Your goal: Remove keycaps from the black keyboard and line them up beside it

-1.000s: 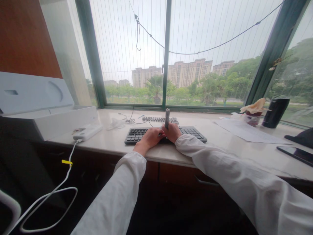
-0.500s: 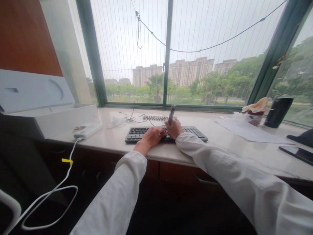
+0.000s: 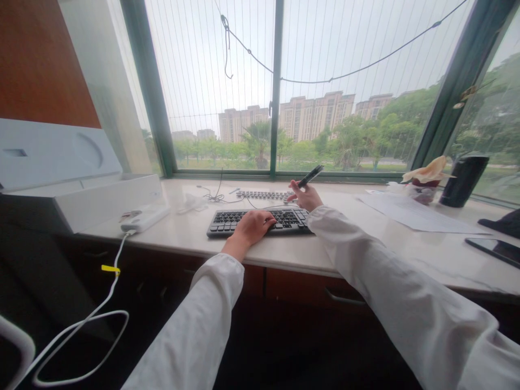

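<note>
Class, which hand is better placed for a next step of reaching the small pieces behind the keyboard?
Probably the right hand: it is nearer the small pieces, though holding a dark tool, while the left hand rests on the keyboard.

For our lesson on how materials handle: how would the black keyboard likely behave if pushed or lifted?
The keyboard would probably feel stiff, since its long body looks straight. Lying flat on the pale tabletop, it would likely slide rather than roll or tip. The left hand over it might hinder a lift.
</note>
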Action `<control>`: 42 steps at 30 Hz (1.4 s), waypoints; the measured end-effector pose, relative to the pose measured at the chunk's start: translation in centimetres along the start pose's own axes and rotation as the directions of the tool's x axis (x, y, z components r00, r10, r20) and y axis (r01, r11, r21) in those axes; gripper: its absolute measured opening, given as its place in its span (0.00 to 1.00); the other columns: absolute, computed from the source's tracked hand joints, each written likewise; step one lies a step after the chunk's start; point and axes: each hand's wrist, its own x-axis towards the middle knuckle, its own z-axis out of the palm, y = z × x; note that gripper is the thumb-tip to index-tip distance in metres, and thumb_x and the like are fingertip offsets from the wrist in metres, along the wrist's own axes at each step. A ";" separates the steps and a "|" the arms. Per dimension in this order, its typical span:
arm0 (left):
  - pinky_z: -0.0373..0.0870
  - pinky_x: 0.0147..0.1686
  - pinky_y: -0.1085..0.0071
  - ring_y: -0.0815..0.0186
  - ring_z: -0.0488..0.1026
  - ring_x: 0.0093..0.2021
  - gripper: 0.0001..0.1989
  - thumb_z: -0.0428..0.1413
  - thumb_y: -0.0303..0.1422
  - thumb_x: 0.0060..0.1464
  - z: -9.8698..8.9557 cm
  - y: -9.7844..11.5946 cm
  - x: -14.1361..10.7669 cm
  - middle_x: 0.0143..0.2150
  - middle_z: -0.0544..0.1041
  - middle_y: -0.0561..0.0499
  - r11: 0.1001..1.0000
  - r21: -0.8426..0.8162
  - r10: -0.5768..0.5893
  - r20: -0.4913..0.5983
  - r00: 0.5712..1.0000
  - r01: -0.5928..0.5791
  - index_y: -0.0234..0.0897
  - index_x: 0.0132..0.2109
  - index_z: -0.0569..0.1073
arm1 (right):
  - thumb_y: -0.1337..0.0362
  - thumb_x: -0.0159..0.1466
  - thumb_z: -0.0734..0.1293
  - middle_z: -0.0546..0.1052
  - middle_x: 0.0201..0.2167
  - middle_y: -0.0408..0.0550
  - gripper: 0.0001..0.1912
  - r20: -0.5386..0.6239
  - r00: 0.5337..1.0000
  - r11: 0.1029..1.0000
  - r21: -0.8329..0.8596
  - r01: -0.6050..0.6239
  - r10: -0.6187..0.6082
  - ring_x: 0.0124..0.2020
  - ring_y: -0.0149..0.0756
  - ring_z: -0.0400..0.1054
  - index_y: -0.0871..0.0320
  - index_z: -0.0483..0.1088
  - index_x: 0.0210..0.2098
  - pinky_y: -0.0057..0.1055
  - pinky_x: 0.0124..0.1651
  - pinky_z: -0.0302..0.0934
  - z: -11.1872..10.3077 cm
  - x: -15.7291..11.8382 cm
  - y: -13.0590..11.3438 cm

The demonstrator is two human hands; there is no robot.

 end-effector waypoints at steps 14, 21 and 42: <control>0.67 0.41 0.70 0.64 0.74 0.39 0.13 0.48 0.38 0.61 -0.5 0.4 -0.4 0.40 0.78 0.49 0.994 0.081 -0.062 -0.127 0.990 0.073 0.40 0.39 0.76 | 0.65 0.41 0.77 0.73 0.21 0.37 0.22 0.302 0.951 0.949 -0.272 0.157 -0.071 0.23 0.28 0.66 0.57 0.67 0.34 0.25 0.30 0.59 -0.5 0.3 1.9; 0.66 0.42 0.70 0.64 0.73 0.40 0.13 0.48 0.37 0.61 -0.5 0.5 -0.4 0.40 0.78 0.49 0.994 0.086 -0.058 -0.130 0.990 0.070 0.39 0.39 0.75 | 0.68 0.44 0.74 0.74 0.22 0.38 0.17 0.260 0.960 0.945 -0.273 0.180 -0.107 0.24 0.30 0.67 0.57 0.67 0.31 0.24 0.30 0.59 -0.3 -0.1 1.6; 0.65 0.37 0.69 0.63 0.73 0.36 0.12 0.48 0.38 0.61 -0.3 0.2 -0.3 0.37 0.78 0.49 0.991 0.121 -0.040 -0.164 0.986 0.060 0.39 0.36 0.75 | 0.60 0.44 0.76 0.77 0.26 0.41 0.27 0.505 0.849 0.963 0.269 0.019 -0.158 0.30 0.38 0.74 0.54 0.55 0.34 0.30 0.29 0.67 1.3 0.5 2.6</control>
